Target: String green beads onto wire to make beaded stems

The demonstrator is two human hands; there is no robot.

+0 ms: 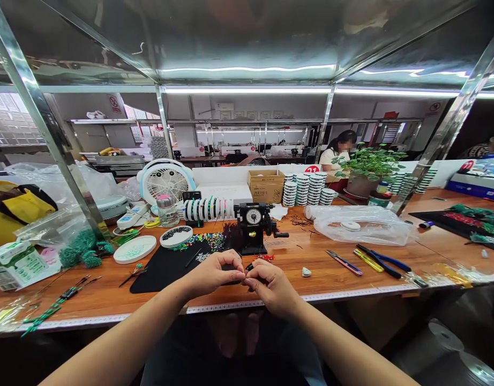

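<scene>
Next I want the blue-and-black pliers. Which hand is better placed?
Probably the right hand: the pliers lie out on its side, while the left hand is farther off and would have to reach across the right.

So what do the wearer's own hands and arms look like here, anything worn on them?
The left hand and right hand are ungloved. No watch or bracelet shows on either wrist, and no sleeve shows on either forearm. Whether anything is worn on the fingers is too small to tell.
</scene>
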